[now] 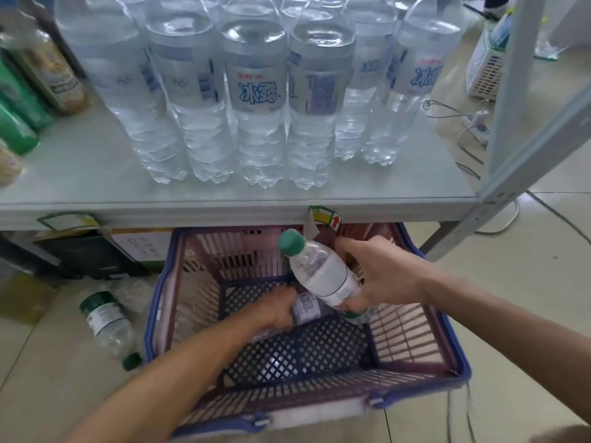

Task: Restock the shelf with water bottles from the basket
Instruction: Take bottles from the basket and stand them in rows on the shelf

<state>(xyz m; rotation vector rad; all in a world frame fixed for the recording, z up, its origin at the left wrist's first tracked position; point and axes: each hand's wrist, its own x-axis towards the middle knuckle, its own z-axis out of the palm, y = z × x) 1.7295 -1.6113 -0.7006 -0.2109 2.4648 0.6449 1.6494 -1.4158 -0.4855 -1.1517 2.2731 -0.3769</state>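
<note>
Reaching into basket [447,340], both hands (left [278,310], right [380,273]) gripping bottles.

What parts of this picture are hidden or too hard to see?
- Head view: the tops of the shelf bottles are cut off by the top edge.
- The bottle in the left hand is mostly covered by that hand and by the bottle in the right hand.
- The shelf tag print is too small.

Blue "冰露" on shelf bottle label [258,91], red arrow on shelf-edge tag [334,222]
</note>
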